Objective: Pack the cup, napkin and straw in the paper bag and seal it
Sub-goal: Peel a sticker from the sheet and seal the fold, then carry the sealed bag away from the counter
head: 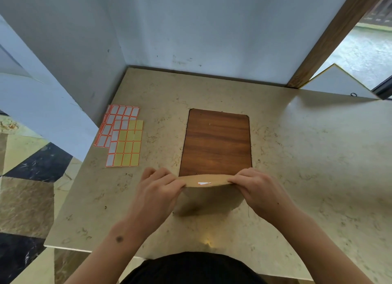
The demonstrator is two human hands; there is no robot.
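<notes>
A brown paper bag (207, 195) stands upright near the front middle of the beige marble table (307, 156). Its top is folded over into a flat strip, with a small white sliver showing on the fold. My left hand (158, 189) pinches the left end of that fold and my right hand (257, 187) pinches the right end. The cup, the napkin and the straw are not visible anywhere in the head view; the inside of the bag is hidden.
Sheets of orange-bordered stickers (123, 135), some white and some yellow, lie at the table's left edge. A dark wooden panel (216, 141) is set into the tabletop just behind the bag. Walls close the back and left; a patterned floor lies left.
</notes>
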